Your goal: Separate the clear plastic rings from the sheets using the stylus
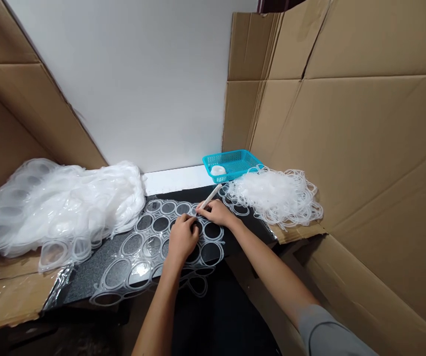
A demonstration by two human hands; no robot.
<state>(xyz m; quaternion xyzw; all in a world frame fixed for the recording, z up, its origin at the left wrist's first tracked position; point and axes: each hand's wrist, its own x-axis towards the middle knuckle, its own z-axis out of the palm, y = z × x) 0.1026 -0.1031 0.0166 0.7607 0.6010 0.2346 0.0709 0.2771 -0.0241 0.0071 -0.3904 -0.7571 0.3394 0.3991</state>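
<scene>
A clear sheet of joined rings (152, 246) lies over the dark tabletop, its near part hanging past the front edge. My left hand (183, 236) rests on the sheet's right half, fingers bent and closed; what they pinch, if anything, is too small to tell. Just to its right, my right hand (215, 212) is wrapped round a white pen-like tool (213, 195), whose lower tip points down at the sheet near my left fingertips. The tool leans up to the right.
A big heap of clear ring sheets (82, 198) sits at the left. On the right lies a tangle of thin clear rings (281, 195). Behind it, a blue basket (235, 160) holds a white round object (218, 170). Cardboard panels (364, 148) stand at the sides.
</scene>
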